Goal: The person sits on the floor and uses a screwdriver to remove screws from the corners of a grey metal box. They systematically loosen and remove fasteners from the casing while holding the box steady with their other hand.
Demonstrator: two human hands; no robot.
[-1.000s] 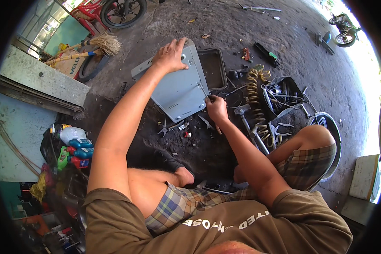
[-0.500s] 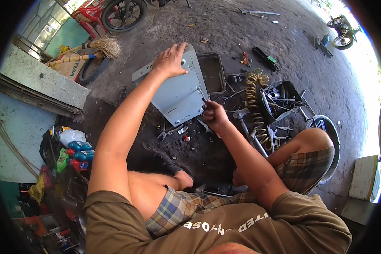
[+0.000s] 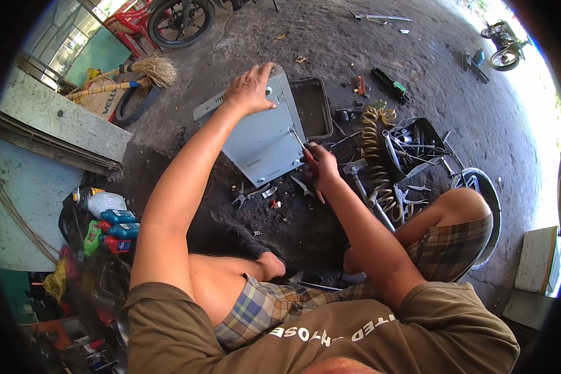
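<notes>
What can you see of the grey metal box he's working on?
The grey metal box looks like a sheet-metal casing with vent slots near its lower edge, tilted up off the dirty floor. The left hand rests on its top corner; the right hand puts a red-handled screwdriver to its right edge.

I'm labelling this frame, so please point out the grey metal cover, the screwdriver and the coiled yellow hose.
grey metal cover (image 3: 262,140): head view, middle of its flat face.
screwdriver (image 3: 299,144): head view, bare shaft above the right hand.
coiled yellow hose (image 3: 373,140): head view, upper coils.
</notes>
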